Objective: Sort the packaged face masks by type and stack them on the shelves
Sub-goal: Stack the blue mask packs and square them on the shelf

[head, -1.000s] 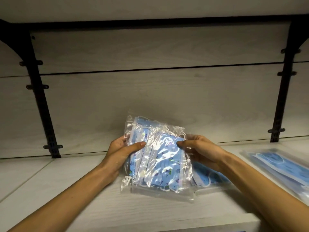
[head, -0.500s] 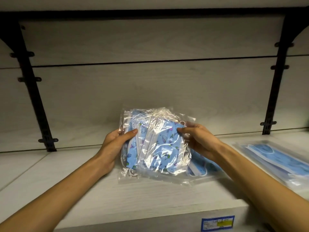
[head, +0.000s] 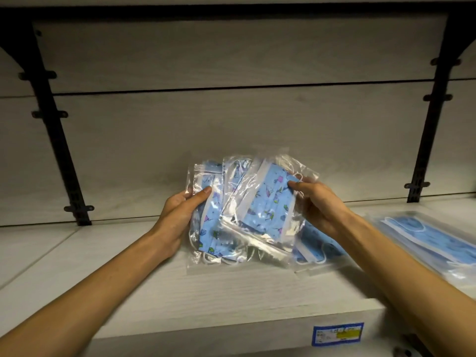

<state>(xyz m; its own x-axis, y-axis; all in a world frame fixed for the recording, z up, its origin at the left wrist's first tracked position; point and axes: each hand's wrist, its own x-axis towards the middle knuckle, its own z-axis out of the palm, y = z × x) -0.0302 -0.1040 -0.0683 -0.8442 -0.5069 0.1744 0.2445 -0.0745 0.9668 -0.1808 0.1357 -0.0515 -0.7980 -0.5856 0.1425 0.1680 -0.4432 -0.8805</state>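
Observation:
Several clear plastic packets of blue patterned face masks [head: 260,210] stand fanned out on their lower edges on the pale wooden shelf [head: 206,292]. My left hand [head: 180,215] grips the left side of the bunch, thumb across the front of a packet. My right hand [head: 316,204] pinches the upper right corner of the front packet, which leans to the right. Under the bunch on the right lies another patterned mask packet [head: 316,243], flat on the shelf.
A flat stack of plain blue mask packets [head: 432,240] lies at the right end of the shelf. Black metal brackets [head: 59,140] [head: 427,130] run up the back wall on both sides. A blue and yellow price label [head: 337,333] sits on the shelf's front edge.
The packets have fanned apart; my right hand has tilted the front packet to the right, away from the ones in my left hand. The view has pulled back and the shelf edge label shows.

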